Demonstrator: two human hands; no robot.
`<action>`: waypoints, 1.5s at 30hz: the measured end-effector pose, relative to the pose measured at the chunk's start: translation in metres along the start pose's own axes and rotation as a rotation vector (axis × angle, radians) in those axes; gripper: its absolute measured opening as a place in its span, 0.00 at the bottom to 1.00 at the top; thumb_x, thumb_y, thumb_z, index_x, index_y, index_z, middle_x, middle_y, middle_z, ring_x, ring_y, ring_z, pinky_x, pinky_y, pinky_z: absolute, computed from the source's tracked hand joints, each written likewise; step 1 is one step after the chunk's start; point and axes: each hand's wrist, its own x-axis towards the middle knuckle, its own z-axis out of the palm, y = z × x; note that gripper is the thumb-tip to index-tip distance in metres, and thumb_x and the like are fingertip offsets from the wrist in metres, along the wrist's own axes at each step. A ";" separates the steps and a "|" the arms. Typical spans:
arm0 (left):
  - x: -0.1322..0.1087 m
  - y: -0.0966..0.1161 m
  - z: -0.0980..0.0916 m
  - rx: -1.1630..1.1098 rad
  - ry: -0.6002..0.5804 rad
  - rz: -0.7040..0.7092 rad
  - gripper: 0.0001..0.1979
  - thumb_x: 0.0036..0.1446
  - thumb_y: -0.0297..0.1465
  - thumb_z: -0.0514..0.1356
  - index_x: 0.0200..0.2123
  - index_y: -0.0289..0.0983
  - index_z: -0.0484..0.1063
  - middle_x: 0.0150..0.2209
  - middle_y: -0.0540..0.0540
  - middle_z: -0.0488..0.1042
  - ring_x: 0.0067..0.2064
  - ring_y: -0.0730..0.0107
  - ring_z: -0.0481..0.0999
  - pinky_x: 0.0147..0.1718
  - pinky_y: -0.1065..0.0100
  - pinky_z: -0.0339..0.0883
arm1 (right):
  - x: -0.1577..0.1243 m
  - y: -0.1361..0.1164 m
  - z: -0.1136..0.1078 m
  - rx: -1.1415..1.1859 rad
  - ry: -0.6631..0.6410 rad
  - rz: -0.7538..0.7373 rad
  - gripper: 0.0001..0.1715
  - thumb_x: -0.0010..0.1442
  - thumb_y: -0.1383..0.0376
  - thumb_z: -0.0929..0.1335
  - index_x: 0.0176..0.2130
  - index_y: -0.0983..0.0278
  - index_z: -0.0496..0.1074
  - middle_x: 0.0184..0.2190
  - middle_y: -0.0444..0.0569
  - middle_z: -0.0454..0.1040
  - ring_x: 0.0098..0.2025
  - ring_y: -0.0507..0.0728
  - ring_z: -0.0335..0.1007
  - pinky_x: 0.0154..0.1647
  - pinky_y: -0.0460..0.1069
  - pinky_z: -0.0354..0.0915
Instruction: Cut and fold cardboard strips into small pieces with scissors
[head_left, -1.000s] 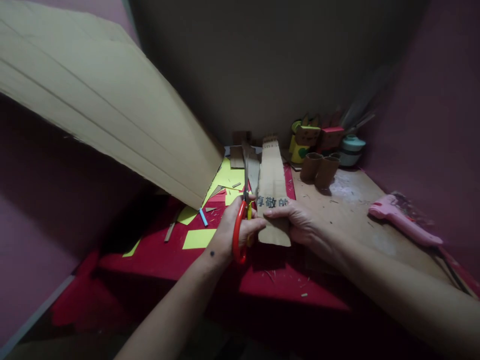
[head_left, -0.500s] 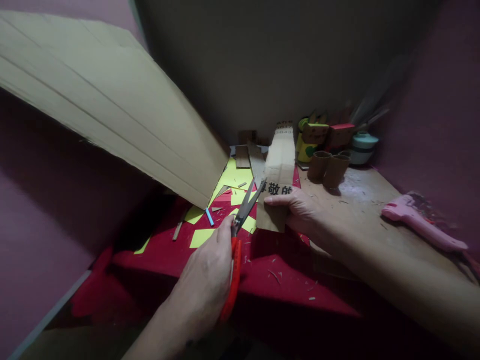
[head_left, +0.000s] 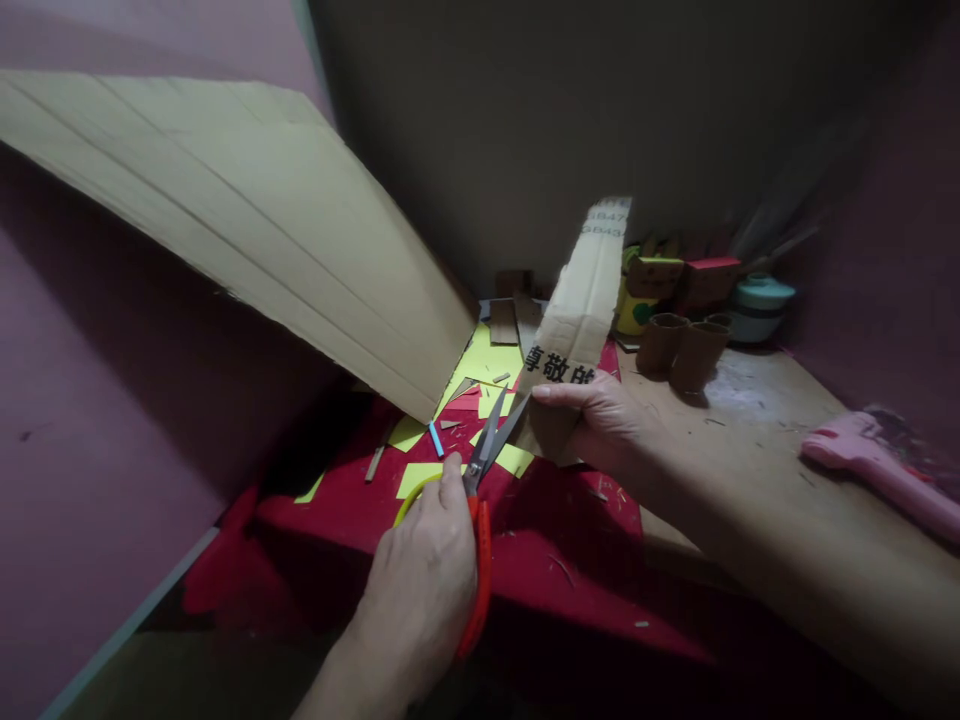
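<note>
Scissors (head_left: 474,474) gripped in left hand (head_left: 424,565) with blades (head_left: 489,432) parted, just beside strip (head_left: 581,300). Strip pinched in right hand (head_left: 619,420), tilted above tabletop (head_left: 757,440) strewn with scraps (head_left: 516,460).

Red tabletop (head_left: 345,515), yellow paper pieces (head_left: 491,352), blue stick (head_left: 436,440), cardboard scraps (head_left: 374,464)

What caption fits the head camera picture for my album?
Left hand holds open scissors; right hand holds a printed cardboard strip.

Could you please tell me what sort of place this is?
Probably a small craft workspace, perhaps at home: scissors in the left hand, a printed cardboard strip in the right hand, and yellow paper pieces on a red surface.
</note>
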 end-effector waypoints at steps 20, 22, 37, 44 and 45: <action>0.006 0.007 0.002 -0.219 0.015 -0.009 0.22 0.60 0.22 0.41 0.56 0.31 0.61 0.41 0.32 0.75 0.37 0.53 0.77 0.33 0.61 0.65 | -0.005 0.014 -0.002 0.010 -0.095 -0.144 0.19 0.40 0.75 0.72 0.35 0.63 0.73 0.26 0.45 0.76 0.31 0.59 0.73 0.40 0.56 0.68; 0.007 0.007 0.003 -0.206 0.015 -0.013 0.22 0.60 0.23 0.41 0.55 0.31 0.61 0.39 0.32 0.75 0.36 0.54 0.77 0.31 0.61 0.65 | -0.004 0.015 -0.004 0.000 -0.064 -0.128 0.17 0.40 0.76 0.72 0.33 0.63 0.74 0.26 0.46 0.76 0.31 0.58 0.73 0.39 0.56 0.68; 0.007 0.000 0.014 -0.416 0.117 0.128 0.15 0.56 0.25 0.47 0.44 0.35 0.67 0.31 0.40 0.74 0.27 0.62 0.73 0.26 0.65 0.64 | 0.000 0.015 -0.004 0.093 0.035 0.031 0.12 0.39 0.79 0.71 0.25 0.66 0.74 0.22 0.47 0.74 0.26 0.56 0.70 0.40 0.55 0.71; 0.009 0.005 0.009 -0.099 -0.036 0.034 0.18 0.55 0.17 0.43 0.46 0.33 0.63 0.29 0.43 0.73 0.24 0.67 0.72 0.23 0.69 0.59 | 0.001 0.017 -0.006 0.106 0.042 0.011 0.14 0.38 0.80 0.70 0.27 0.66 0.74 0.22 0.46 0.75 0.26 0.57 0.72 0.38 0.55 0.70; 0.010 0.006 0.008 -0.048 -0.071 0.020 0.18 0.55 0.16 0.43 0.45 0.33 0.62 0.30 0.43 0.73 0.25 0.67 0.72 0.23 0.69 0.58 | 0.001 0.017 -0.006 0.109 0.048 0.006 0.14 0.38 0.80 0.70 0.27 0.66 0.73 0.22 0.45 0.75 0.25 0.56 0.72 0.37 0.55 0.70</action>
